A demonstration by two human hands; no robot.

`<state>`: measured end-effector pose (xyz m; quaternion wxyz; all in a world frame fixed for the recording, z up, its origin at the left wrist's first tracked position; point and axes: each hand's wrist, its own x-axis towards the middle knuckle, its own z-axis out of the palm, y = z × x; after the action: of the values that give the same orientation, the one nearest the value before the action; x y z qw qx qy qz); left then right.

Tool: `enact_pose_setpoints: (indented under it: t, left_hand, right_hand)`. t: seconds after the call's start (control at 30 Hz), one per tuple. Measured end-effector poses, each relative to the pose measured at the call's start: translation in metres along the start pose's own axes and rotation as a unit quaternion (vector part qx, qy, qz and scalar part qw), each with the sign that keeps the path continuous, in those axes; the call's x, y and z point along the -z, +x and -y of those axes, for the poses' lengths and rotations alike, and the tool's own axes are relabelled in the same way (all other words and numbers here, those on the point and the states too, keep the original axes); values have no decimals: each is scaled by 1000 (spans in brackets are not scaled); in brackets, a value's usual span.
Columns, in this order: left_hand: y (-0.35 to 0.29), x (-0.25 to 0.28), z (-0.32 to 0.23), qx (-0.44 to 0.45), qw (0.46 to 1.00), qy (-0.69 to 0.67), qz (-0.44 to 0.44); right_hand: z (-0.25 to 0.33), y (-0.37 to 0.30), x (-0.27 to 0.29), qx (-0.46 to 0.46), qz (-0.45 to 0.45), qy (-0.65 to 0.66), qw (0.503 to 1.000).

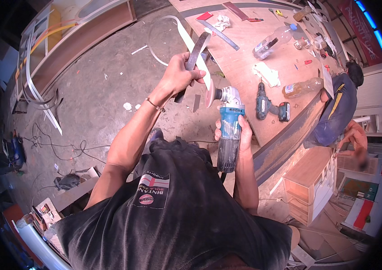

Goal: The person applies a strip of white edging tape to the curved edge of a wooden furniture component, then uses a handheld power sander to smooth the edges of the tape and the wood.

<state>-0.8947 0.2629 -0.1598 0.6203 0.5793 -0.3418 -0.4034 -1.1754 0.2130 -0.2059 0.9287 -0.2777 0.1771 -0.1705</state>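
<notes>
My left hand (181,75) pinches long thin strips of edge banding, held out over the floor. One is a white strip (185,38) that curls away in a loop; the other is a dark brown strip (195,53), bent over near the hand. My right hand (245,134) is wrapped around the body of a blue and black angle grinder (229,135). Its abrasive disc (210,93) stands edge-on close beside the white strip, just right of my left fingers. Whether disc and strip touch, I cannot tell.
Right of my hands stands a plywood-topped workbench (231,60) bearing a cordless drill (266,106), plastic bottles (275,41), crumpled paper and a metal ruler (220,35). Another person (335,110) bends beyond it, near a wooden cabinet (306,173). Cables (83,146) trail over the left floor.
</notes>
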Motion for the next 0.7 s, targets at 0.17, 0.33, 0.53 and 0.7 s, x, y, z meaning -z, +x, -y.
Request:
enact_pose_setpoints:
  t: [0.17,0.33,0.53,0.7]
  left_hand:
    - [0,0,-5,6,1000,10,0]
    - [0,0,-4,-2,1000,10,-8]
    - [3,0,-5,-5,1000,5,-13]
    - [3,-1,-8,-1,1000,2,-9]
  right_hand:
    - [0,0,1,-6,4,4,1000]
    - [1,2,3,-11,7,10,1000]
    - [4,2,2,-11,15,0,1000]
    - [3,2,3,-13,12,2,1000]
